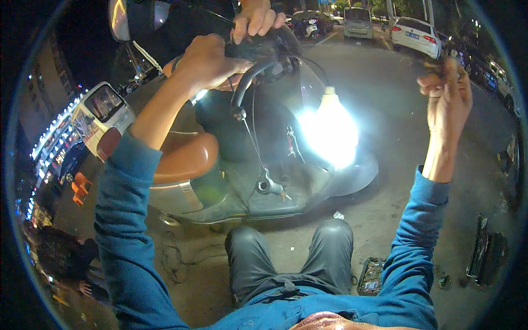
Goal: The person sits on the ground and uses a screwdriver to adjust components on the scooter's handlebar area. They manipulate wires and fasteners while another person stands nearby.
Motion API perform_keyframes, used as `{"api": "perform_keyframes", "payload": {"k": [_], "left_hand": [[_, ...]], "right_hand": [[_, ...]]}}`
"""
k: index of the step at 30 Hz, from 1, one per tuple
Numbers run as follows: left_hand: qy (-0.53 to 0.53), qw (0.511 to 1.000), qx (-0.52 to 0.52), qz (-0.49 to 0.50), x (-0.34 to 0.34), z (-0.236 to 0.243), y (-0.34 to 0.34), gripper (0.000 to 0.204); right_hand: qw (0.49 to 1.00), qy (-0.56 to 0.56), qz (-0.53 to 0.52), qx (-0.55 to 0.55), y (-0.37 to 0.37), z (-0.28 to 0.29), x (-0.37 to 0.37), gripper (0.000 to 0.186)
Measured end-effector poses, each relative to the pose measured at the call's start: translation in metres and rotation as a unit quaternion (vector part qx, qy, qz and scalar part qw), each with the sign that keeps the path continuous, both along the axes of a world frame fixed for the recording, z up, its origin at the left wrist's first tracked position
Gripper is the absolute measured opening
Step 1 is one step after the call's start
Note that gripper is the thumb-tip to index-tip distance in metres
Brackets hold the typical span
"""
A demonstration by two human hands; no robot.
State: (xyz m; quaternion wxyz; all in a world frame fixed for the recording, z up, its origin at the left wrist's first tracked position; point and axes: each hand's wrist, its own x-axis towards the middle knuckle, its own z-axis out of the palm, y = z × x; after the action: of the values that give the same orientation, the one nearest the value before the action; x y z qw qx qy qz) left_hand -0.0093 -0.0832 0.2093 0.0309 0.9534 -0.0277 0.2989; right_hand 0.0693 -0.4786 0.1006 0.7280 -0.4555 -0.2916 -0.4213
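A motor scooter (264, 190) with a brown seat (190, 157) stands sideways in front of me. My left hand (206, 63) is closed beside its dark, bent handlebar (245, 91); what lies within the fingers is hidden. From the bar hangs a thin cable (256, 137), and a grey, ring-ended metal part (267, 186) is at its lower end. At the far side another person's hand (256, 22) rests on the handlebar area. My right hand (448, 96) is raised at the right, away from the scooter, its fingers bent together. Whatever they pinch is too blurred to name.
A glaring bulb (333, 129) hangs by the scooter's front. On the ground to my right are a small tray of parts (371, 275) and a long dark case (481, 250). Cords (179, 256) lie at left. Parked cars, including a white car (415, 36), stand beyond.
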Motion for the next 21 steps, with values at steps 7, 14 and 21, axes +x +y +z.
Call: {"api": "perform_keyframes", "payload": {"k": [7, 14, 21], "left_hand": [[0.025, 0.998, -0.058, 0.005, 0.003, -0.001, 0.004, 0.055], [0.008, 1.0, -0.014, -0.003, 0.009, -0.002, 0.012, 0.057], [0.019, 0.998, -0.052, -0.01, 0.004, -0.003, 0.01, 0.055]], "right_hand": [[0.976, -0.009, 0.216, 0.032, 0.089, -0.03, 0.0, 0.03], [0.959, 0.035, 0.28, 0.012, 0.119, -0.038, 0.016, 0.032], [0.969, 0.025, 0.245, -0.029, 0.122, -0.03, 0.026, 0.031]]}}
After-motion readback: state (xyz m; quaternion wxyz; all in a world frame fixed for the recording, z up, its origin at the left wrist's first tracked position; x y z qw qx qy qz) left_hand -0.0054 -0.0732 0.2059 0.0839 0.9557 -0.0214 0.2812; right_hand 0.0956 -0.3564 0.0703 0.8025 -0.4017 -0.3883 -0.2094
